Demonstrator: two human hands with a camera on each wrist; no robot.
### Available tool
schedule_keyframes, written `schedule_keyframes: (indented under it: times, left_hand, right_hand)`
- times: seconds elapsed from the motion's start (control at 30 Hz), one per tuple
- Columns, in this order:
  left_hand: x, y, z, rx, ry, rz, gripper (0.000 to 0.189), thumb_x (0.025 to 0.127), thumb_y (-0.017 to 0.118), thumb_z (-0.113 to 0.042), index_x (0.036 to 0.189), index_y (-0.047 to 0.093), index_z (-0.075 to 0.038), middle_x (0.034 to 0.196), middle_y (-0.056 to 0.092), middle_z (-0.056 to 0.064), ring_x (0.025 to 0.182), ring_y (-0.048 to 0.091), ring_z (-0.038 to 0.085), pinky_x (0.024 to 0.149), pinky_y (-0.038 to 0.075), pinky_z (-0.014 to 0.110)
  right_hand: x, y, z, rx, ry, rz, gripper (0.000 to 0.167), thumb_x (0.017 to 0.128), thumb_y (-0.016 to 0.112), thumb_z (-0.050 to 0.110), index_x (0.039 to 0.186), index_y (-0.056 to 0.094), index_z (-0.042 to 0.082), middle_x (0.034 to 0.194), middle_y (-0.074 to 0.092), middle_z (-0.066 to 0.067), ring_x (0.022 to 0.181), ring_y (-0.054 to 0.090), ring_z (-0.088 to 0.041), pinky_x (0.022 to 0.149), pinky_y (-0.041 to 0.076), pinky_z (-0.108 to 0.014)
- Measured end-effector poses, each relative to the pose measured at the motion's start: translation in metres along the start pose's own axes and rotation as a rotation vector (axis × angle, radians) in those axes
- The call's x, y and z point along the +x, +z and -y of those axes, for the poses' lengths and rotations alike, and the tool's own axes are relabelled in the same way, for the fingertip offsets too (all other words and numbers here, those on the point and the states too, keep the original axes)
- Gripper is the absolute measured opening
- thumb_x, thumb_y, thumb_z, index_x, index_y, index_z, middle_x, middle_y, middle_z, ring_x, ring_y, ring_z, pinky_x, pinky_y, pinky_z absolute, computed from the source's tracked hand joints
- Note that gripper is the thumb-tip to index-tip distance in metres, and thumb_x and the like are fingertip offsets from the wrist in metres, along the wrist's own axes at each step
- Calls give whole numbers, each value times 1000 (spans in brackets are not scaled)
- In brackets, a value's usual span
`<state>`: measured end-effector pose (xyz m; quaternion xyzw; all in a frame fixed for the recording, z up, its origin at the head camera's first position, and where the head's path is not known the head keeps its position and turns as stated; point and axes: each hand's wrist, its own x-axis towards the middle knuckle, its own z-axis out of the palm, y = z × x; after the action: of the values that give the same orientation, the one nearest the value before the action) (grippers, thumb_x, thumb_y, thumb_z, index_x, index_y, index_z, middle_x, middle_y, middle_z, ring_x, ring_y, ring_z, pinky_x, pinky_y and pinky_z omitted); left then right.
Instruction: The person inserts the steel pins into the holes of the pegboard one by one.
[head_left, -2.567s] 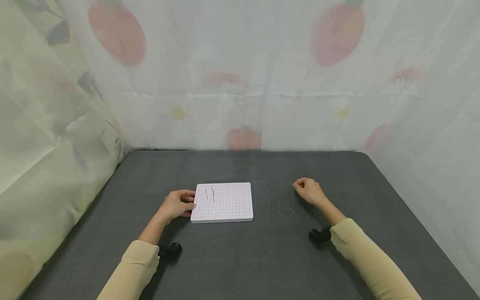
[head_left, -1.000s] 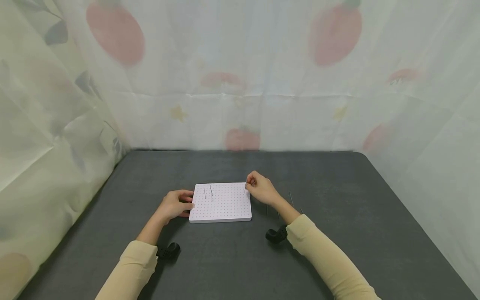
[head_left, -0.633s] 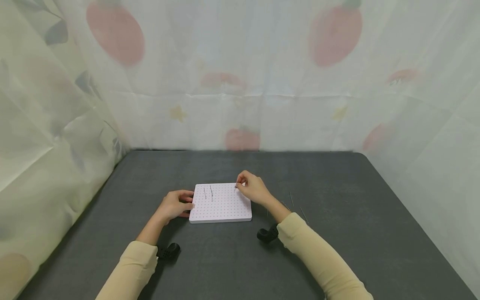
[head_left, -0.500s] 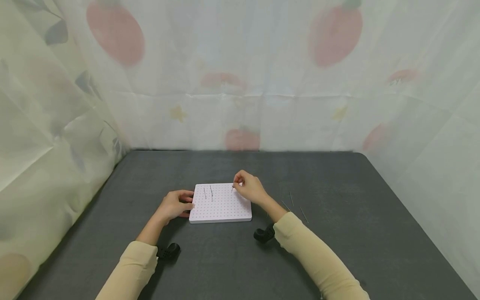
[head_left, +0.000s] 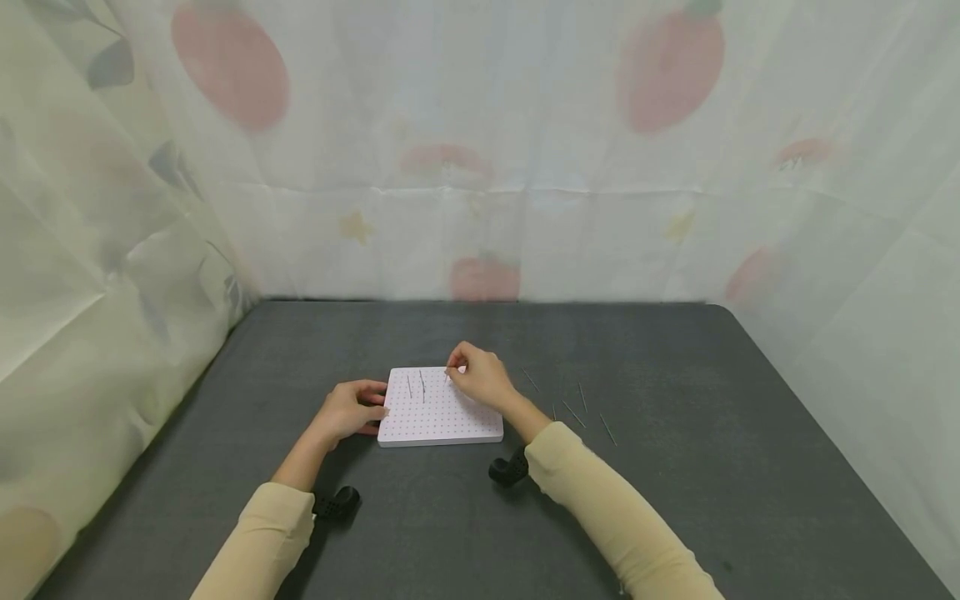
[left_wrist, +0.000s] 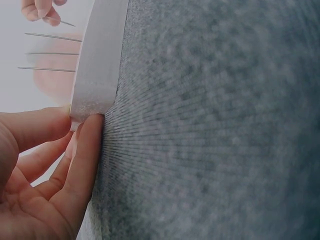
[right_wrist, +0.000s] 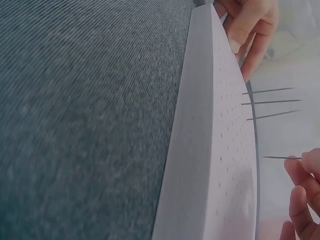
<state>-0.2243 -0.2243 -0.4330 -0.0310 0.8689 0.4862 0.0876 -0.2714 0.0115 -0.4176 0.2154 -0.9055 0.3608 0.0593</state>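
A white board [head_left: 442, 421] dotted with rows of small holes lies on the dark table. My left hand [head_left: 348, 412] grips its left edge, thumb at the top face and fingers against the side below. Three thin metal needles [right_wrist: 272, 101] stand upright in the board near its far left part. Above the far middle of the board, my right hand [head_left: 483, 379] pinches another needle [right_wrist: 280, 158] between thumb and finger. In the right wrist view this needle's tip points at the board and is apart from it.
Several loose needles [head_left: 573, 414] lie scattered on the dark table [head_left: 450, 533], right of the board, partly behind the right forearm. Printed curtains [head_left: 570, 242] hang behind the table and at both sides. A black wrist device [head_left: 510, 468] sits on each wrist.
My right hand has picked up a needle on the right and carried it leftward over the board, past its right corner to the far middle. The left hand keeps its hold on the board.
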Motion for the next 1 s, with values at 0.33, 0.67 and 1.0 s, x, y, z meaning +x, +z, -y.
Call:
schedule_keyframes:
  times: [0.33, 0.67, 1.0]
  left_hand:
    - [0, 0, 0, 6, -1, 1, 48, 82, 66, -2, 127, 50, 2, 111, 57, 21, 80, 63, 19, 63, 58, 34]
    - [0, 1, 0, 3, -1, 0, 48, 82, 66, -3, 127, 50, 2, 111, 57, 21, 80, 64, 19, 63, 58, 34]
    - [1, 0, -1, -4, -2, -5, 48, 82, 66, -3, 127, 51, 1, 111, 57, 20, 79, 64, 19, 63, 58, 34]
  right_hand:
    - [8, 11, 2, -49, 16, -19, 4, 85, 63, 18, 87, 61, 17, 86, 67, 5, 74, 59, -10, 64, 47, -24]
    - [12, 17, 2, -88, -45, -4, 4, 86, 62, 20, 89, 61, 17, 88, 68, 6, 74, 59, -8, 63, 46, -21]
    - [13, 18, 8, -100, -91, 9, 3, 87, 62, 18, 90, 62, 17, 88, 68, 4, 66, 54, -8, 61, 43, -21]
